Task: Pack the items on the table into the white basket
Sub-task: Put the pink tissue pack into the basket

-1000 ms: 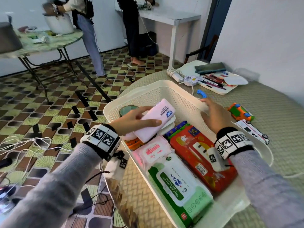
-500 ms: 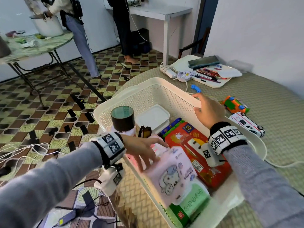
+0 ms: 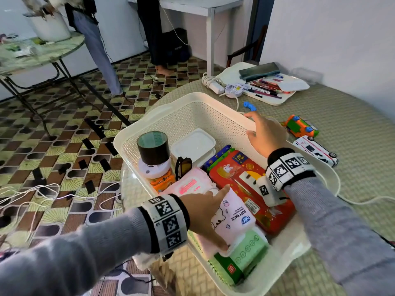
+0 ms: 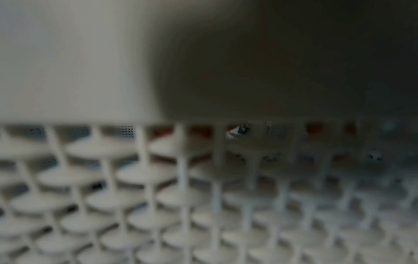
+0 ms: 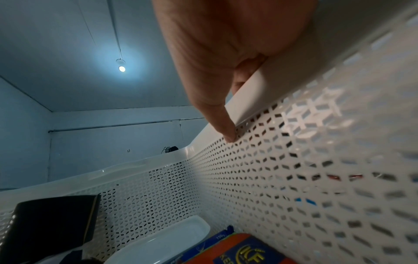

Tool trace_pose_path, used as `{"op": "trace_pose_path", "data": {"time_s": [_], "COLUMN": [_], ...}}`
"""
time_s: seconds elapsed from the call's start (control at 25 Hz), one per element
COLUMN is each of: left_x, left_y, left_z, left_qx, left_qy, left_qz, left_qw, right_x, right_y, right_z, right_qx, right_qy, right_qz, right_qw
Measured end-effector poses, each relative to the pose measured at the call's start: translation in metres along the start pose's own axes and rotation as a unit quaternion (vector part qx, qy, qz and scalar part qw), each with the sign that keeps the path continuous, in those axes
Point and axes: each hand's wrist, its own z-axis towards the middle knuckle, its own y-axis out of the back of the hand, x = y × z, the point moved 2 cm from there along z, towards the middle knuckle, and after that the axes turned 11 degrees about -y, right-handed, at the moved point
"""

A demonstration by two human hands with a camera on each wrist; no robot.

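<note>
A tiled floor (image 3: 64,146) and white walls surround the woven-topped counter (image 3: 352,129); the white basket (image 3: 192,116) sits at its near left edge. Left hand (image 3: 201,212) pinches a pink tissue pack (image 3: 233,214) inside; right hand (image 3: 265,133) grips the basket's far rim

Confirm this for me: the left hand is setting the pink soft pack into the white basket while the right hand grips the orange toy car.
One part is wrong. The right hand grips the rim of the white basket, as the head and right wrist views show; the orange toy car lies untouched on the table. The left hand is indeed setting the pink soft pack into the basket.
</note>
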Motion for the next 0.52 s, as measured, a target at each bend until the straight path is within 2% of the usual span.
{"op": "trace_pose_path", "data": {"time_s": [0.12,0.4,0.52], "left_x": [0.011,0.084,0.096], "left_y": [0.006,0.038,0.037], "left_z": [0.003,-0.004,-0.002], "left_qx": [-0.050,-0.168,-0.163], "left_qy": [0.005,0.079,0.093], "left_qz": [0.000,-0.065,-0.087], "left_qw": [0.999,0.980,0.978], "right_x": [-0.001,-0.002,-0.002], "right_y": [0.001,-0.003,-0.003], "right_z": [-0.001,0.003,0.002], "right_qx": [0.000,-0.002,-0.001], "right_qy": [0.005,0.005,0.004], "right_qz": [0.001,0.000,-0.001], "right_qw": [1.000,1.000,1.000]}}
